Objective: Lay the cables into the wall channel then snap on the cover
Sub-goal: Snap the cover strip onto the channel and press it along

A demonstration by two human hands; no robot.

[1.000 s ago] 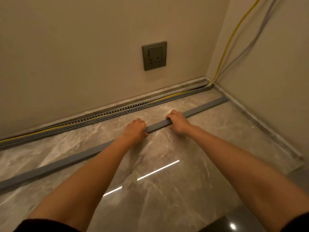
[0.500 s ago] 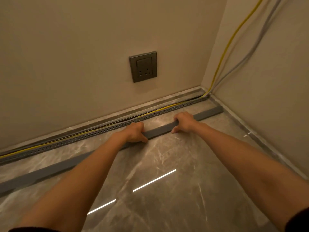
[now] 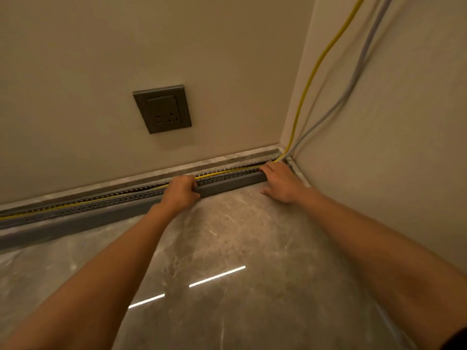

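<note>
A long grey cover strip (image 3: pixel 227 184) lies on the floor right against the slotted grey channel (image 3: pixel 101 204) that runs along the foot of the back wall. A yellow cable (image 3: pixel 222 171) lies inside the channel and climbs the corner; a grey cable (image 3: pixel 353 79) climbs the right wall beside it. My left hand (image 3: pixel 180 192) grips the cover near its middle. At the cover's right end by the corner, my right hand (image 3: pixel 279 181) holds the strip with fingers over its top edge. The cover's right tip is hidden under that hand.
A dark wall socket (image 3: pixel 163 108) sits on the back wall above the channel. A marble skirting (image 3: pixel 227 157) runs behind the channel. The right wall (image 3: pixel 404 147) closes in at the corner. Glossy marble floor (image 3: pixel 240 236) lies below my arms.
Both hands have pushed the cover across the floor from mid-floor up against the channel. My right hand has slid toward the corner end of the strip.
</note>
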